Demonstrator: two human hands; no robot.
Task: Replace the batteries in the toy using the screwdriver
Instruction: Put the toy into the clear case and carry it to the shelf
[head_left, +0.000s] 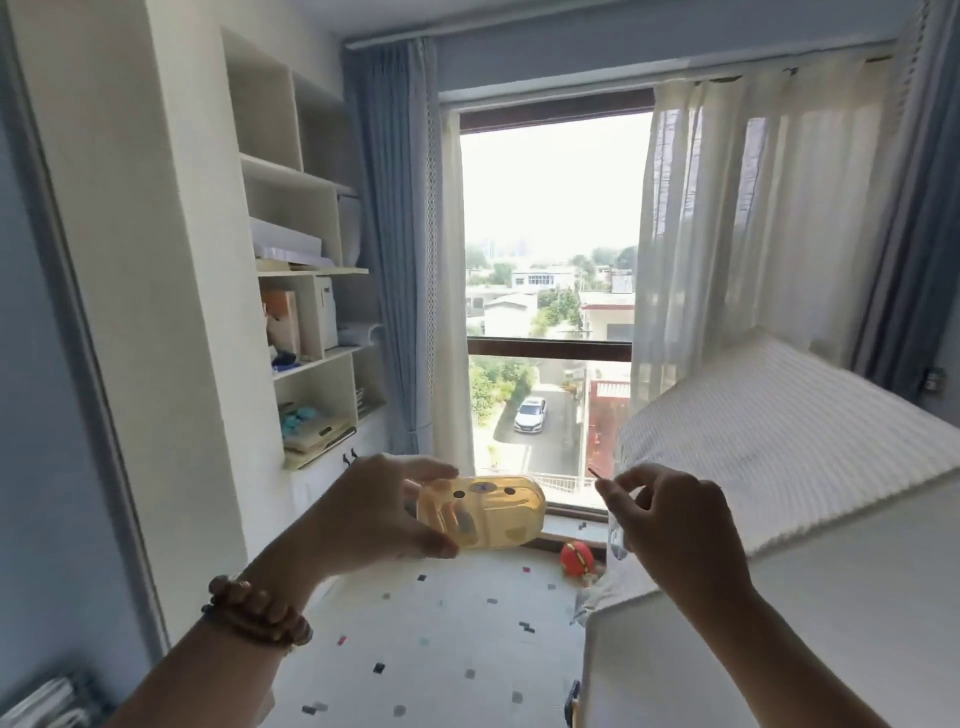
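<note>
Head view, the only one. Toy (483, 512) hangs in mid-air in front of the window (550, 234), over the speckled floor (441, 649), and rests on no surface. It is a rounded, yellow, see-through plastic shell lying lengthwise. The left hand (374, 514) grips its near end, with the fingers (431, 470) curled over the top edge and the thumb pressed under the bottom edge. The face turned to the camera shows two dark round spots and a darker slot. I cannot tell whether any of these is the battery-cover screw.

The right hand (675, 525) is near the toy's far end but apart from it. Its fingers are bunched and pinch the screwdriver (594, 472). The thin dark tip sticks out toward the toy without touching it. A clear piece below the hand is probably the handle.

The toy looks light, stiff and hollow, and its smooth shell would likely slip under a loose hold. The long edges, where it is held now, seem the best place to hold it, since that leaves the upper face free for the tip. The hold should be firm enough to resist the twist of the driver. The shell looks thin, so hard squeezing could flex or crack it. A driver this thin could easily skid off a small screw.

A bead bracelet (257, 613) circles the left wrist. A bed (779, 441) stands at right and shelves (306, 270) at left.
</note>
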